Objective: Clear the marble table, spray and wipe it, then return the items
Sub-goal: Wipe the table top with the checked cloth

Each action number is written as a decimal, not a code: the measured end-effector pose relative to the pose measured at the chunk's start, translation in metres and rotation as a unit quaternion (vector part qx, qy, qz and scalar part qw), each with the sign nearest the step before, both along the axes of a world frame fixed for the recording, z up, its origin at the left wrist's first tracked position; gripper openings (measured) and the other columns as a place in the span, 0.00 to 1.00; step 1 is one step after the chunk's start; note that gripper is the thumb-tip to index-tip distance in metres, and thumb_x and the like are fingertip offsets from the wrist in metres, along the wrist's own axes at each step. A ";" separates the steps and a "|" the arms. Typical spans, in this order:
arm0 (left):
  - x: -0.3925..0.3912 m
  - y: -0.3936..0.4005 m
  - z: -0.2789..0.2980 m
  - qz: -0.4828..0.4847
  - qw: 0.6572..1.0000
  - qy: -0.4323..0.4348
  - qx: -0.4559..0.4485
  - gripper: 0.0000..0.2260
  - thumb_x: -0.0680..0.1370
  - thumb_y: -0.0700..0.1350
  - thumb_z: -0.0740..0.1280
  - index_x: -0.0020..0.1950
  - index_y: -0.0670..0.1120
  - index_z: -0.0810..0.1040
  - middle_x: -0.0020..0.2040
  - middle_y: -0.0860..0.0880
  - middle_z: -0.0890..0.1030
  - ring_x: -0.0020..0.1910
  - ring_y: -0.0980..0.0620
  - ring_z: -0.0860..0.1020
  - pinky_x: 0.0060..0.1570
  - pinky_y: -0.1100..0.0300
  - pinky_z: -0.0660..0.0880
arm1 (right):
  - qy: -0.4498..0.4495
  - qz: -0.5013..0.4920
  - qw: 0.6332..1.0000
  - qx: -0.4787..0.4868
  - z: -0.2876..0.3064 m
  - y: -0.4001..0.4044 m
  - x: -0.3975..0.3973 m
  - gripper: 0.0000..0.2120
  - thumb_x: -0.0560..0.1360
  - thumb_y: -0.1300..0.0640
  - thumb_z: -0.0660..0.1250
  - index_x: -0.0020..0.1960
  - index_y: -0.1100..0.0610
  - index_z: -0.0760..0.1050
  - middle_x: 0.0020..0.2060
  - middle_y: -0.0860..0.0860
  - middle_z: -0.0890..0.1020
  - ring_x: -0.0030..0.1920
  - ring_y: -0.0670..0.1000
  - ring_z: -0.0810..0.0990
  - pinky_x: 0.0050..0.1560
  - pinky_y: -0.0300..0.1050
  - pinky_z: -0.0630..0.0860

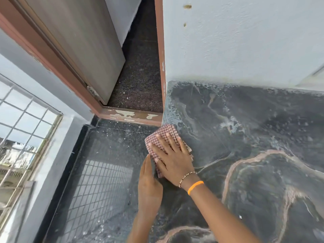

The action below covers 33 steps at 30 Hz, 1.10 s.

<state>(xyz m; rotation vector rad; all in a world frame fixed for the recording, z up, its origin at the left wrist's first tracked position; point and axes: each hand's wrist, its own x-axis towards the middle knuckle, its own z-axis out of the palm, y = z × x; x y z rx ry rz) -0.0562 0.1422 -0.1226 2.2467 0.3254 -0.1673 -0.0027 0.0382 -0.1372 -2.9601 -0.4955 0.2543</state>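
A: Cloth [164, 137]?
B: Checked, folded, on the marble table's [254, 137] left edge, 9 o'clock side, overhanging it.
A: Hands?
B: Right hand [172, 159] flat on the cloth, fingers spread, pressing down. Left hand [149, 186] at 7 o'clock of it, fingers straight and together, held edge-on at the table's edge.
A: Surroundings?
B: Wet streaks toward 12; wall [245, 41] behind, doorway [140, 67] at 11.

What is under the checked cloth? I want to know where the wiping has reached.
The checked cloth lies on the marble table at its left edge, pressed flat by the right hand. The marble directly beneath is covered, so its state cannot be seen.
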 end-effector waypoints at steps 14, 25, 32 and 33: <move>0.023 -0.033 -0.006 -0.139 0.984 0.003 0.115 0.35 0.78 0.48 0.62 0.75 0.44 0.41 0.77 0.50 0.42 0.76 0.53 0.42 0.72 0.62 0.43 | 0.023 -0.380 0.924 0.024 -0.011 -0.160 0.008 0.25 0.79 0.49 0.47 0.75 0.42 0.46 0.77 0.47 0.48 0.76 0.53 0.45 0.75 0.56 0.40; 0.033 -0.046 -0.005 -0.160 0.971 0.022 0.175 0.35 0.79 0.53 0.57 0.75 0.43 0.37 0.77 0.48 0.37 0.75 0.51 0.37 0.73 0.60 0.39 | 0.007 -0.041 0.999 0.033 -0.010 -0.035 0.101 0.26 0.77 0.42 0.48 0.74 0.42 0.50 0.77 0.47 0.52 0.76 0.55 0.48 0.73 0.59 0.40; 0.044 -0.051 -0.003 -0.195 0.957 0.035 0.213 0.39 0.77 0.60 0.56 0.74 0.42 0.37 0.76 0.47 0.36 0.76 0.50 0.38 0.73 0.60 0.39 | -0.009 -0.195 0.980 0.042 -0.011 -0.099 0.171 0.26 0.79 0.46 0.49 0.75 0.44 0.47 0.77 0.46 0.49 0.76 0.54 0.46 0.74 0.58 0.40; 0.043 -0.050 -0.003 -0.198 0.956 0.035 0.213 0.39 0.77 0.60 0.56 0.74 0.42 0.37 0.76 0.47 0.36 0.76 0.50 0.38 0.73 0.59 0.39 | -0.013 -0.235 0.971 0.042 -0.012 -0.113 0.164 0.26 0.79 0.46 0.49 0.75 0.44 0.47 0.77 0.47 0.49 0.76 0.54 0.47 0.74 0.58 0.41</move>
